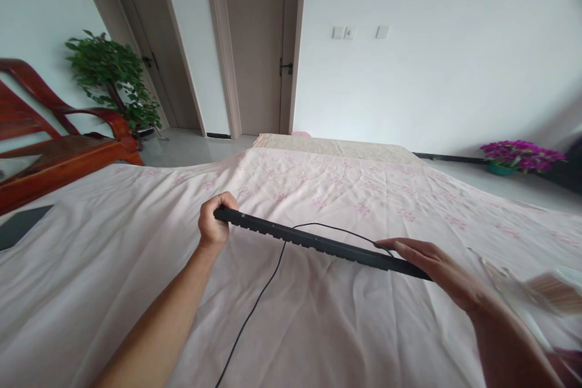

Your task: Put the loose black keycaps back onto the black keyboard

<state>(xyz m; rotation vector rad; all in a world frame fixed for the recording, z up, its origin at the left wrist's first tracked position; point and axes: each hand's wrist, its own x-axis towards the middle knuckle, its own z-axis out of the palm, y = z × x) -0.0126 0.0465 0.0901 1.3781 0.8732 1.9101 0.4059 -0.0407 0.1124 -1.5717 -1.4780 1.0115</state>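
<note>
A black computer keyboard [309, 239] is held on edge above the pink bedding, its keys showing along the lower side. My left hand [216, 218] is closed around its left end. At the other end my right hand [425, 257] grips the keyboard, fingers behind it and thumb along the top edge. The keyboard's right end is partly hidden by that hand. A thin black cable [259, 300] loops behind the keyboard near my right fingers and runs down toward the bottom of the view.
Pink flowered bedding [136, 267] spreads beneath. A dark flat object [22, 227] lies at the left. Clear plastic packaging [541, 291] with brown contents sits at the right. Beyond are a wooden bench [68, 127], a green plant [109, 73] and purple flowers [522, 154].
</note>
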